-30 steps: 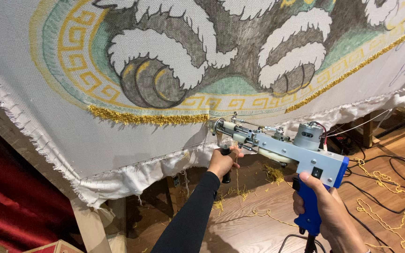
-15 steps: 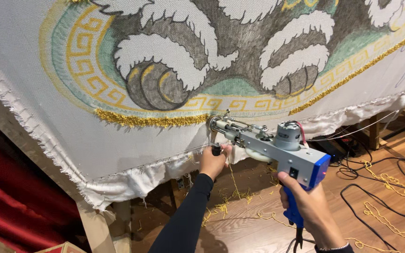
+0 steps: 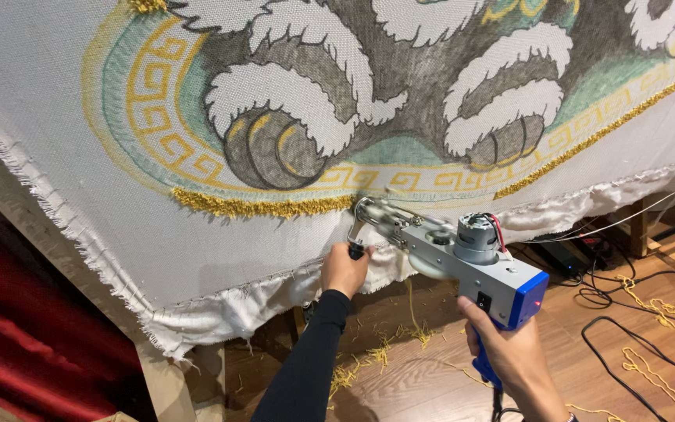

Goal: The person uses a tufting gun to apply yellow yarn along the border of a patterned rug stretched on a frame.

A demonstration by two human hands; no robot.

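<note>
A blue and grey tufting gun (image 3: 462, 258) points its needle end into the stretched backing cloth (image 3: 119, 227), right at the end of the gold tufted line (image 3: 263, 205). The left hand (image 3: 345, 270) is wrapped around the gun's front handle, just below that line. The right hand (image 3: 513, 355) grips the blue rear handle — fingers closed on it, lower and to the right of the line. The needle tip itself is probably touching the cloth, though blur hides it.
</note>
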